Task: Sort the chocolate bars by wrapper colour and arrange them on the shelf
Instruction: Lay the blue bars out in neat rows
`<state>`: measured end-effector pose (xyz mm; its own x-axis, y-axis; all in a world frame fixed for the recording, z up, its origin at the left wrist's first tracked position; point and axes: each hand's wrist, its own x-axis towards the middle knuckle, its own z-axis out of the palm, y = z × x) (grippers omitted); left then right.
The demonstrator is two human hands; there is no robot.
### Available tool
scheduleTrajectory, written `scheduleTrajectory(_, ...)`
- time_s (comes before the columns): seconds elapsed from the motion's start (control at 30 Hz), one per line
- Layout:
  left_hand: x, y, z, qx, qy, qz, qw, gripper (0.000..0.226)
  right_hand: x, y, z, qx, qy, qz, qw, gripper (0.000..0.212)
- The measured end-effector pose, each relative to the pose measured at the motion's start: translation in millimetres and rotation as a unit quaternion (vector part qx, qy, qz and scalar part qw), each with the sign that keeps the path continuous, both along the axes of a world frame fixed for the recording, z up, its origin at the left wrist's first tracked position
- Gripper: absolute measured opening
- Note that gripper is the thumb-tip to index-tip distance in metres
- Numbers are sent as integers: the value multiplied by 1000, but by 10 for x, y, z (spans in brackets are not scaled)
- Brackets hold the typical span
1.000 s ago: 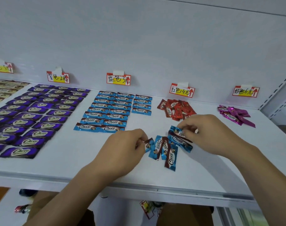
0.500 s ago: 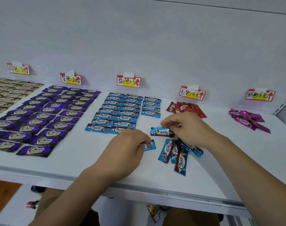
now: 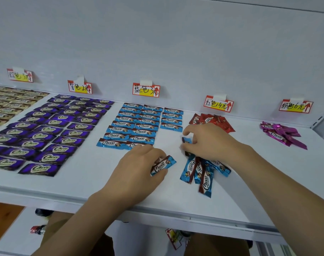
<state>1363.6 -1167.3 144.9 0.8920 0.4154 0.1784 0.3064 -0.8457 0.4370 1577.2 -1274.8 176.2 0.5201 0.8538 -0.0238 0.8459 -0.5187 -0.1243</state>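
Note:
On the white shelf [image 3: 83, 183] my left hand [image 3: 139, 170] holds one blue chocolate bar [image 3: 164, 165] between thumb and fingers, just in front of the laid-out blue rows [image 3: 139, 124]. My right hand [image 3: 207, 143] pinches another blue bar [image 3: 186, 140], mostly hidden by the fingers, below the short third blue column. A loose pile of several blue bars [image 3: 200, 172] lies under and in front of my right wrist.
Purple bars [image 3: 52, 133] lie in rows at the left, gold ones [image 3: 8, 106] at the far left. A red heap [image 3: 211, 121] and a pink heap [image 3: 283, 133] sit to the right. Coloured price tags [image 3: 146, 90] line the back wall. The shelf's front lip [image 3: 157, 213] runs below my arms.
My left hand now holds a whole blue bar, turned face up. My right hand has drawn its bar in from the left, and its fingers now cover most of it.

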Motion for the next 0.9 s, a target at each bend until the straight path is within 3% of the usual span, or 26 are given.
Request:
scheduleTrajectory(0.13,18,6,-15,8,-18,-11,1000,35,38,-120,68,56,12,25,998,21)
scheduleTrajectory(0.3,16,-6,-51,37,-32,-35,998,33,102,-260,49,-33,-3,127,991,34)
scheduleTrajectory(0.53,53,-68,-29,79,-57,-32,995,39,-27,-104,-127,-31,-53,101,993,49)
scheduleTrajectory(0.67,-26,-50,-84,121,-57,-31,991,25,-61,-106,-121,-20,-48,86,995,52)
scheduleTrajectory(0.8,-19,-44,-198,173,-84,-36,981,20,-145,-47,-108,-46,-66,93,992,82)
scheduleTrajectory(0.9,-5,-41,-204,181,-95,-36,978,21,-187,104,-123,-39,-83,86,992,87)
